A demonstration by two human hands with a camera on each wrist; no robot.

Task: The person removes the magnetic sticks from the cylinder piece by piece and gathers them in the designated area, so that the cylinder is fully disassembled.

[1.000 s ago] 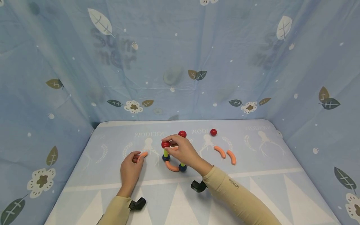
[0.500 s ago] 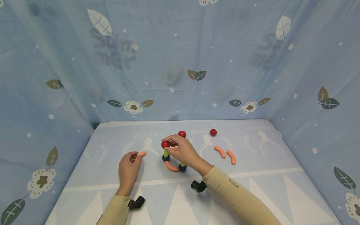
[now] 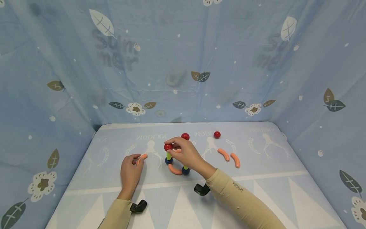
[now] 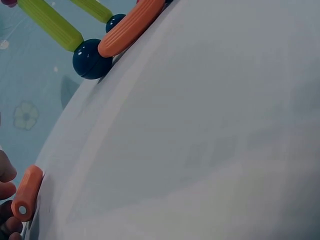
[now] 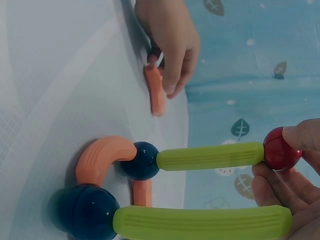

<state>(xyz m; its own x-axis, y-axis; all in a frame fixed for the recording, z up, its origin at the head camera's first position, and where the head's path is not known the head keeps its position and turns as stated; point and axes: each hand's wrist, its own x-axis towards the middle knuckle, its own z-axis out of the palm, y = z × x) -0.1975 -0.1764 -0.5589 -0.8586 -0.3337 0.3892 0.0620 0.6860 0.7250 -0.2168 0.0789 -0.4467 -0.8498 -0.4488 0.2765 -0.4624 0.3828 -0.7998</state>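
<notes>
My left hand (image 3: 131,171) holds a curved orange magnetic stick (image 3: 143,157) low over the table, left of the built frame. Its round metal end shows in the left wrist view on the orange stick (image 4: 27,195). With thumb and fingers my right hand (image 3: 188,154) pinches a red ball (image 3: 168,147) atop an upright green stick (image 5: 210,156). That stick stands on a dark blue ball (image 5: 141,161), joined by a curved orange stick (image 3: 175,170) to another dark blue ball (image 3: 185,170). A second red ball (image 3: 185,136) appears behind the right hand, which hides part of the frame.
To the right lie two loose curved orange sticks (image 3: 223,154) and a loose red ball (image 3: 217,135). The patterned table (image 3: 271,156) meets a blue printed curtain (image 3: 177,63) at the back and sides.
My left hand has shifted slightly left with the orange stick, away from the frame. The right hand has stayed on the red ball.
</notes>
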